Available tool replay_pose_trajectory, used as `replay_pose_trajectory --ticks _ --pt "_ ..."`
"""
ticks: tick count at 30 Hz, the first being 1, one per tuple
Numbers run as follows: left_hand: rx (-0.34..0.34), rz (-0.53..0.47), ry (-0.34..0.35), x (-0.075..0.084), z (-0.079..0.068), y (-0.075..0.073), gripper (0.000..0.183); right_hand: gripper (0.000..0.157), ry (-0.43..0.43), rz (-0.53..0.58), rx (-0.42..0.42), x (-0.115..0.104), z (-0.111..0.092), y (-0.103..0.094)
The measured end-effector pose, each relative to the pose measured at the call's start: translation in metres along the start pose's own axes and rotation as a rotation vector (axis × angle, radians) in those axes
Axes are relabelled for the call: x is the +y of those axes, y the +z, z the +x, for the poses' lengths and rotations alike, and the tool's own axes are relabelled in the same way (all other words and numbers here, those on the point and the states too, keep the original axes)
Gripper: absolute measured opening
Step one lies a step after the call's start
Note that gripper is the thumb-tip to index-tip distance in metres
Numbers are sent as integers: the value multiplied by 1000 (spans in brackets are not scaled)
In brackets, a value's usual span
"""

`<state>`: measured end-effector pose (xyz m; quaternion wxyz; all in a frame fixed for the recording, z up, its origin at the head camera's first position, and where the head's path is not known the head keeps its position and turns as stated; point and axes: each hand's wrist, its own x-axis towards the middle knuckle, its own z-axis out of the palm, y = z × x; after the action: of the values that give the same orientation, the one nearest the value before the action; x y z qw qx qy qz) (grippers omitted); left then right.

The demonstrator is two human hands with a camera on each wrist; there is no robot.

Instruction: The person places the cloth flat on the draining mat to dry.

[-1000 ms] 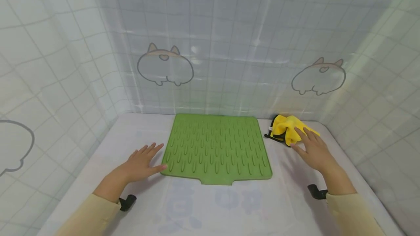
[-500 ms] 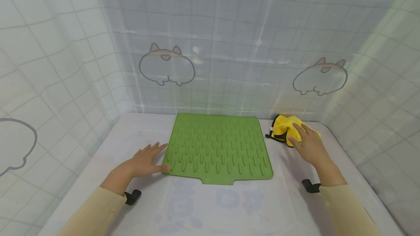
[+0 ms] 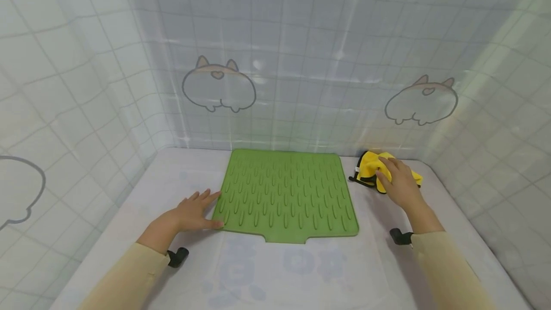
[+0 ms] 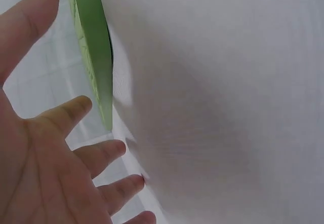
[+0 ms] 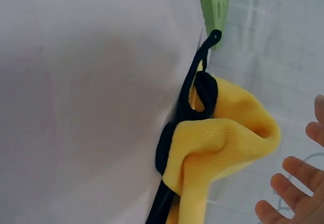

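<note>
A green mat (image 3: 286, 190) with raised oval ridges lies flat on the table. My left hand (image 3: 189, 214) hovers by its near left corner, fingers spread; in the left wrist view the palm faces the mat's edge (image 4: 96, 46) and grips nothing. At the back right, a crumpled yellow cloth (image 3: 370, 164) with black trim and a black loop lies on the table. My right hand (image 3: 402, 185) is over the cloth in the head view. In the right wrist view the fingers (image 5: 298, 171) are loosely bent and apart from the cloth (image 5: 223, 143).
A pale tablecloth (image 3: 280, 271) with faint prints covers the table. Sheets with a grid pattern hang at the back (image 3: 301, 61) and on both sides, close behind the mat and the yellow cloth.
My right hand has moved forward and to the left, further over the yellow cloth. The left hand has shifted slightly right toward the mat's corner. Mat and cloth stay in place.
</note>
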<state>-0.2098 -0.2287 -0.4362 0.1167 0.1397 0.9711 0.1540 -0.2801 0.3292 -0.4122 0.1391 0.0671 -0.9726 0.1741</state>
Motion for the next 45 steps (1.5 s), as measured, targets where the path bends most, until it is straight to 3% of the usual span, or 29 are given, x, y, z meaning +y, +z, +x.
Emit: replay_pose_trajectory --ticks 11,20,28,36,45 --pt "-31 -13 -8 0 -2 -1 95 52 56 132 -15 9 16 11" --pt "-47 -37 -15 2 -2 -4 94 52 159 213 -2 15 22 18" --pt "-50 -25 -19 0 0 -3 95 52 196 219 -8 20 27 23" --pt "-51 -12 -24 -1 1 -2 95 49 175 241 -25 20 32 25" --pt "-50 -6 -34 -3 4 -2 95 47 229 259 -32 19 32 25"
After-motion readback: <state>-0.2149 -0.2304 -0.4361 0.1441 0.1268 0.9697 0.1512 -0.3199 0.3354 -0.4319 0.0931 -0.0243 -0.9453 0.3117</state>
